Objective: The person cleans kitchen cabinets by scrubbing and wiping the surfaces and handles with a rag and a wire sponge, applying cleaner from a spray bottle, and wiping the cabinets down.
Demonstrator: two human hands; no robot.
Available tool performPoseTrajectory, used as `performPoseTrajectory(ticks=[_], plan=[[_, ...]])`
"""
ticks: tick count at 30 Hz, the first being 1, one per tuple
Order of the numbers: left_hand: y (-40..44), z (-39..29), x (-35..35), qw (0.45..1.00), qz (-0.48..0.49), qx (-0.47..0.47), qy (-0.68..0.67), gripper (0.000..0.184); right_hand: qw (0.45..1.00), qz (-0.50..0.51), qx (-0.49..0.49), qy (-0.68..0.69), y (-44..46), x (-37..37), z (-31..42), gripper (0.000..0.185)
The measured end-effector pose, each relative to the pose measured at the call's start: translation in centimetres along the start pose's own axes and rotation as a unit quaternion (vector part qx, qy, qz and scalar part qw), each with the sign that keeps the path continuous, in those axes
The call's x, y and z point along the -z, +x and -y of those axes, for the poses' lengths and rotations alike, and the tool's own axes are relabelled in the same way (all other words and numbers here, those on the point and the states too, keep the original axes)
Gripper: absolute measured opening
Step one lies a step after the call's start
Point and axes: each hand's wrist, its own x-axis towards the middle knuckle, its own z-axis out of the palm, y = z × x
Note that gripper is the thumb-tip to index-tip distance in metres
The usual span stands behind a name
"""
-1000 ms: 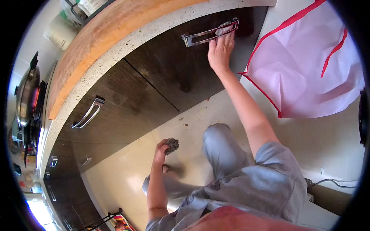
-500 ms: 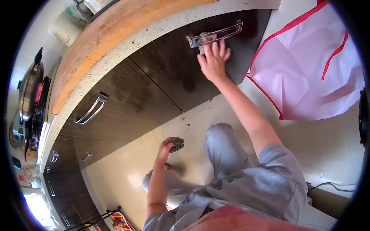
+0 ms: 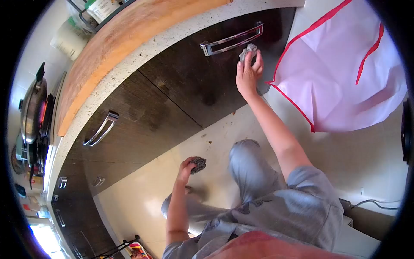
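As we look down past a grey shirt [image 3: 284, 216] and a bent knee [image 3: 250, 159], we find two bare hands in front of dark kitchen cabinets [image 3: 172, 86]. The right hand [image 3: 247, 78] reaches up to one door, its fingers closed around a crumpled pale cloth [image 3: 247, 53]. That cloth is just below the right part of a long metal handle [image 3: 235, 45]; we cannot tell whether it presses on the door. Lower down and to the left, the left hand [image 3: 184, 169] has thumb and fingers clamped on a dark, wiry scrubber [image 3: 198, 165], over the pale floor [image 3: 142, 185]. We notice brown crumbs [image 3: 209, 142] on the floor near the cabinets. To the right, near the right hand, a pale pink sheet [image 3: 340, 77] with red edging spreads wide. Along the top we see a wooden board [image 3: 123, 34] on a speckled counter [image 3: 136, 56], and at far left a pan [image 3: 33, 112].
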Motion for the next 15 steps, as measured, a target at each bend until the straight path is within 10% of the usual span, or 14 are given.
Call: performPoseTrajectory(ticks=[15], plan=[[0.7,0.4,-0.7,0.998,0.009,0.03,0.045,0.032,0.994,-0.052,0.084,0.038,4.6,0.3,0.7,0.047]])
